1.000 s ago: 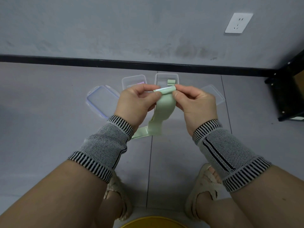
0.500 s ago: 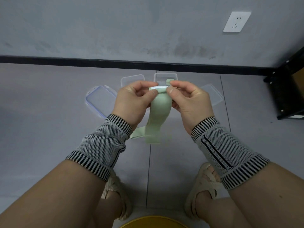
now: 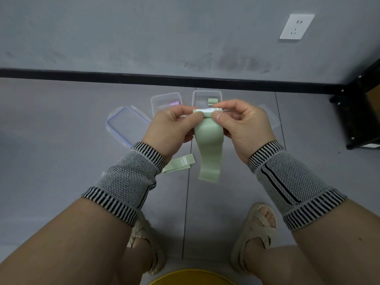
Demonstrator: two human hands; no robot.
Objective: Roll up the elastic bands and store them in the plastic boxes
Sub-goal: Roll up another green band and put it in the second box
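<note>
Band (image 3: pixel 208 150) is mid-roll: we're holding it up in the air between both hands, above the floor and just in front of the boxes, with only the top end wound into a small tight coil and the rest hanging down as a loose tail. Left hand (image 3: pixel 172 128) is pinching the coil's left end between thumb and curled fingers; right hand (image 3: pixel 244 124) is doing the same on the right end, thumb pressing the front of the coil. Both wrists are raised and turned inward, palms facing each other, forearms angling in from the bottom corners. We're judging this as early in the roll, most of the length not wound yet. Next move is calling for steady thumb-over-finger turning while keeping tension, so the coil isn't loosening or skewing sideways. Then it's going into the right box (image 3: pixel 207 96), which is already holding a green roll (image 3: pixel 211 100); the left box (image 3: pixel 165 99) is holding a purple one (image 3: pixel 174 104). Another green band (image 3: pixel 179 163) is lying flat on the floor, waiting.
</note>
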